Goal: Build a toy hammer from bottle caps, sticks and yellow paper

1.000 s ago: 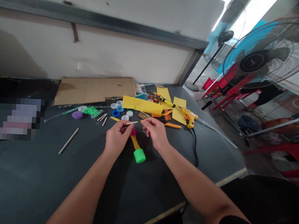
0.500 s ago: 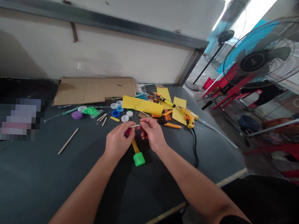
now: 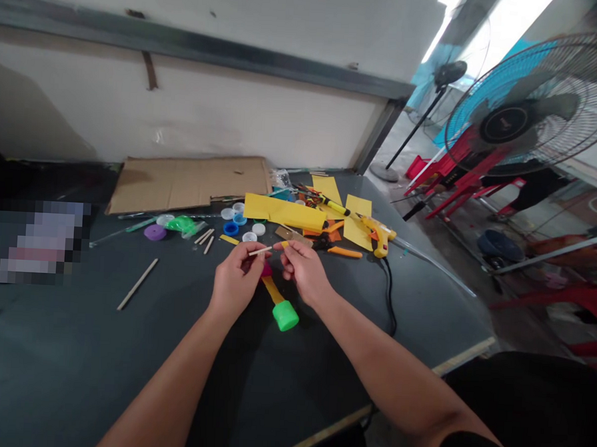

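Note:
Over the dark table, my left hand (image 3: 234, 277) is closed on a small craft piece. A short pale wooden stick (image 3: 260, 251) sticks out across its fingertips, and a dark pink part (image 3: 267, 269) shows below them. From there a yellow strip (image 3: 273, 291) runs down to a bright green cap (image 3: 285, 315). How these parts join is hidden by my fingers. Close by on the right, my right hand (image 3: 303, 269) pinches a small yellow piece (image 3: 284, 245) near the stick's end.
Beyond my hands lie blue and white bottle caps (image 3: 231, 228), a purple cap (image 3: 154, 232), short sticks (image 3: 208, 245), yellow sheets (image 3: 284, 211), and a yellow glue gun (image 3: 379, 236) with a black cord. Cardboard (image 3: 190, 184) lies at the back. A longer stick (image 3: 138, 284) is at left, a fan (image 3: 509, 121) at right.
The green cap and yellow strip have swung slightly right. The wooden stick has tilted and shifted left, leaving a small gap to my right fingertips, where the yellow piece now shows more.

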A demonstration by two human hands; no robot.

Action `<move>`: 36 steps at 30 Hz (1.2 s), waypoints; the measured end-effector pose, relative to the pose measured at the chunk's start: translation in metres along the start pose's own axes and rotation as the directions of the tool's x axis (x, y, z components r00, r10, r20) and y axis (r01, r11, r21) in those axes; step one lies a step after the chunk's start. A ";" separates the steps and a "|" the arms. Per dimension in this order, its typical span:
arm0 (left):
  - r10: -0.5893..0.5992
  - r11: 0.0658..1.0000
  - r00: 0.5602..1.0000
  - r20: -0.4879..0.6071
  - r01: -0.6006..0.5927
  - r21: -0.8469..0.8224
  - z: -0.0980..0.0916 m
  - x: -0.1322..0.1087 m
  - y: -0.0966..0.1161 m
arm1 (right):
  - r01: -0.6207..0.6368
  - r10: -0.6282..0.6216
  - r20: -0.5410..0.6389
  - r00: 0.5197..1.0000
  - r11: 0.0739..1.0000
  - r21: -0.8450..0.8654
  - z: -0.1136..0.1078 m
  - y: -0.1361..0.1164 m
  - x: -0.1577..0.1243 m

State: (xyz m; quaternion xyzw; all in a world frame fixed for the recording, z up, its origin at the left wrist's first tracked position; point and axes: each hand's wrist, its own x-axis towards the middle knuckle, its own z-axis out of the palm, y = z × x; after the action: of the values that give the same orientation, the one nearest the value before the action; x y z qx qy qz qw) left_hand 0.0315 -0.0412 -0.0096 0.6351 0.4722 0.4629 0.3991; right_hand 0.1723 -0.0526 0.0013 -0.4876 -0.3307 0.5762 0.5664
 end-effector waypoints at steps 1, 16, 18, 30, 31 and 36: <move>-0.013 0.999 1.000 0.006 0.013 -0.033 0.001 0.000 0.001 | 0.001 -0.001 0.008 1.000 1.000 -0.006 0.001 0.000 -0.001; 0.062 0.997 0.998 0.025 -0.063 0.052 0.000 -0.001 -0.002 | -0.001 0.000 -0.016 1.000 0.996 -0.086 0.002 0.002 -0.005; 0.081 0.994 0.996 0.037 -0.084 0.074 0.000 -0.002 -0.002 | 0.010 -0.011 -0.010 1.000 0.997 -0.071 0.002 0.002 -0.005; 0.081 0.986 0.995 0.060 -0.089 0.138 -0.003 -0.001 -0.001 | 0.014 -0.015 -0.008 1.000 0.992 -0.122 0.005 -0.004 -0.008; 0.074 0.987 0.996 0.059 -0.082 0.137 -0.003 -0.001 -0.001 | 0.015 -0.016 -0.009 1.000 0.992 -0.127 0.005 -0.004 -0.008; 0.054 0.987 0.998 0.042 -0.059 0.146 -0.003 0.000 0.000 | 0.019 -0.022 -0.017 1.000 0.990 -0.137 0.003 -0.003 -0.006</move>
State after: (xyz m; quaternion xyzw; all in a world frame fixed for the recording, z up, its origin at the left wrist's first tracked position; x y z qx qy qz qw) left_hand 0.0285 -0.0407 -0.0089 0.6847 0.4793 0.4257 0.3467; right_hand 0.1698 -0.0572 0.0062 -0.5270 -0.3693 0.5419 0.5406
